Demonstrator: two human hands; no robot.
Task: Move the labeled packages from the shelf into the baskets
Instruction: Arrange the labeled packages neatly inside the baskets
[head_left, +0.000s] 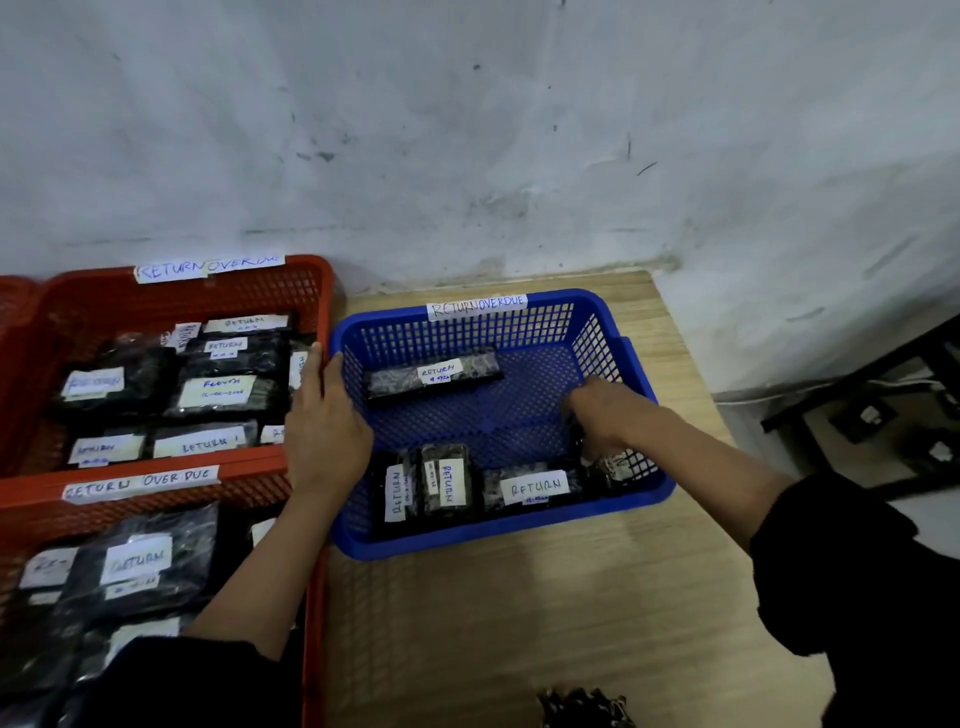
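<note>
Dark patterned item (584, 707) pokes in at bottom edge, nearest the cam, too cut off to ID. Black sleeves (852, 566) cover both forearms. Surface = light wood-grain tabletop (519, 623), pushed into a corner; scuffed, stained whitish wall (467, 130) behind, dark frame w/ cables on the floor at far right (883, 410).

Blue basket (644, 499) sits on the wood, long axis running left-right, white "RETURN OVERDUE" strip (475, 306) on its far rim. Inside: one black wrapped package (434, 373) near the back, long axis left-right & tilted a bit, "RETURN" label up. Along the near wall, two pkgs (426, 486) lie w/ long axis front-back, labels reading sideways, touching each other; next to them a third pkg (532, 488) lies left-right, label readable from the cam.

Left hand (324, 431) rests on basket's left rim, fingers straight & held together, pointing toward the wall. Right hand (605, 410) reaches down into the right end of the basket, fingers curled round a small dark pkg (608, 467) at the near-right corner; grip partly hidden by the hand itself.

Two orange baskets (156, 462) at left, just beside the blue one, both taped "RETURN OVERDUE", both packed w/ black labelled pkgs (218, 389) lying mostly left-right
</note>
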